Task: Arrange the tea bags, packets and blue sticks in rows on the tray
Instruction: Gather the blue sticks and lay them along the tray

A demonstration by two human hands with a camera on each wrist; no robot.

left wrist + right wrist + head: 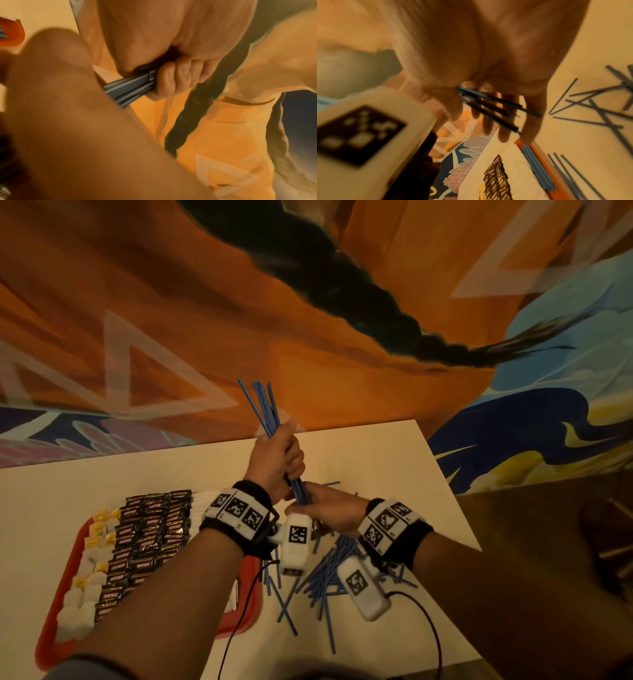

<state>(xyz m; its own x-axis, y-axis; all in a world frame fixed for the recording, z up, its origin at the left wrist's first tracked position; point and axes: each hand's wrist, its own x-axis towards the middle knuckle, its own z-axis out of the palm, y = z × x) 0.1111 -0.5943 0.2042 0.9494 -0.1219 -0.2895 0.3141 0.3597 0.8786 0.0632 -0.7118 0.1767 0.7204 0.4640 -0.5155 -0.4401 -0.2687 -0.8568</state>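
My left hand (279, 455) grips a bundle of blue sticks (265, 405) upright above the table; its fingers (171, 79) are curled round the bundle (128, 89). My right hand (325, 510) is just below, its fairly straight fingers (488, 121) lying against the bundle's lower ends (496, 105). Several loose blue sticks (325, 580) lie in a heap on the table under my right wrist. The red tray (239, 621) at the left holds rows of black packets (150, 529) and white tea bags (82, 604). A few blue sticks (534, 162) lie along the tray's rim (546, 166).
The white table (376, 460) ends at a right edge close to my right arm and at a far edge before a painted orange wall. More scattered sticks (599, 105) lie on the table to the right. Black cables (428, 621) trail from the wrist cameras.
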